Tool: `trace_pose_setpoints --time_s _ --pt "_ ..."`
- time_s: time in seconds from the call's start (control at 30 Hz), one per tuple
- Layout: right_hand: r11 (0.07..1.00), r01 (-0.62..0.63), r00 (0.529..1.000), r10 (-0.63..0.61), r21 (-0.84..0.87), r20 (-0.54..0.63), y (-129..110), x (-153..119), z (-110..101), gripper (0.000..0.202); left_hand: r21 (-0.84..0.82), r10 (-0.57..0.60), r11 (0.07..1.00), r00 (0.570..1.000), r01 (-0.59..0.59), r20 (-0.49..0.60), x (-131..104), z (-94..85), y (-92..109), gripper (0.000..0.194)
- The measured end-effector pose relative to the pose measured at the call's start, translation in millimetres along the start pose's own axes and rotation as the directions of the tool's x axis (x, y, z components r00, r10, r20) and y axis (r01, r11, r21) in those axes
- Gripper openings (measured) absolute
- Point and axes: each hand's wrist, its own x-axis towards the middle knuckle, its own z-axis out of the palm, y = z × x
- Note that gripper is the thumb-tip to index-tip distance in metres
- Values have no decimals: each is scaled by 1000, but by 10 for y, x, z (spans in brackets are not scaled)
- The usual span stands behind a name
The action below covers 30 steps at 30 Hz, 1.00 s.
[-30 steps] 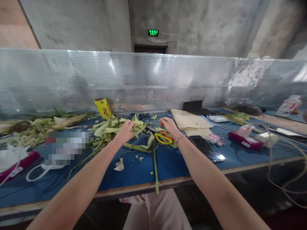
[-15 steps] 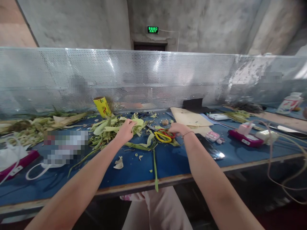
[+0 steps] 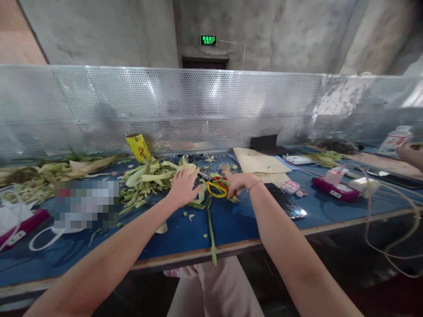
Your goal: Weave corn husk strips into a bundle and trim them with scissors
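Observation:
My left hand [image 3: 184,187] lies palm down with fingers spread, at the right side of a heap of pale green corn husks [image 3: 150,176]. Some of the heap is hidden under it. My right hand [image 3: 238,181] reaches in from the right, fingers apart and bent down over leafy scraps. Scissors with yellow and red handles [image 3: 217,189] lie between my hands, close to the right fingers, and their blades point toward my left hand. A small brown lump [image 3: 225,167] sits by the right fingertips. One long green leaf strip [image 3: 212,233] hangs over the table's front edge.
A yellow tube [image 3: 139,148] stands behind the heap, before a perforated metal screen [image 3: 185,101]. Rightward lie cardboard [image 3: 261,161], a phone [image 3: 287,203], a pink case [image 3: 290,186] and a magenta power strip [image 3: 335,189] with cables. Another person's hand [image 3: 411,154] shows far right.
My left hand has moved right and opened out flat from a curled shape. My right hand has shifted left, stretching its fingers toward the scissors. Another person's hand has appeared at the right.

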Motion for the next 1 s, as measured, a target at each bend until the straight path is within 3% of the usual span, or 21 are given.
trace_pose_setpoints --time_s 0.07,0.13,0.17,0.27,0.37,0.4,0.47,0.53,0.57,0.6,0.63,0.73,0.77,0.83,0.9,1.0 --pt "989 -19 998 28 -147 61 -72 21 23 100 -76 240 970 959 -231 151 -10 -17 126 52" --pt "951 60 998 -62 -302 3 -162 32 42 97 -138 387 921 891 -364 237 -23 3 202 50" --pt "930 107 991 -128 -351 -38 -203 33 50 95 -150 408 913 875 -381 262 -29 23 219 50" --pt "893 230 943 -303 -387 -138 -272 30 59 81 -138 323 946 895 -294 307 -45 90 199 54" --pt "891 166 881 -327 -422 -343 -248 30 17 59 -139 266 963 904 -232 334 -56 140 140 54" --pt "901 101 836 -306 -422 -454 -228 31 -12 53 -148 274 960 903 -238 332 -60 151 126 53" --pt "928 22 674 -289 -372 -680 -190 35 -81 46 -171 290 954 906 -247 308 -64 165 115 47" --pt "946 121 491 -322 -302 -810 -175 47 -143 44 -216 285 949 914 -228 288 -58 160 122 41" --pt "941 221 435 -331 -257 -837 -180 60 -159 44 -243 268 948 924 -203 274 -49 148 128 39" --pt "924 329 423 -327 -192 -845 -193 77 -160 45 -275 235 947 939 -163 252 -34 129 131 38" --pt "897 430 447 -314 -107 -837 -212 98 -144 48 -316 180 943 959 -106 217 -14 105 129 37" --pt "776 603 629 -321 184 -708 -279 177 5 62 -546 -109 829 993 118 48 67 28 73 39" --pt "744 613 697 -352 266 -624 -296 202 81 63 -655 -229 737 974 169 -6 94 8 37 41" --pt "721 570 815 -436 395 -381 -314 245 243 53 -854 -398 496 915 159 -61 138 -20 -46 41" --pt "763 491 869 -467 420 -166 -319 274 390 35 -947 -473 305 879 101 -59 160 -34 -122 39" --pt "843 433 898 -432 318 -78 -331 281 522 26 -968 -501 240 864 71 -60 154 -52 -176 36"
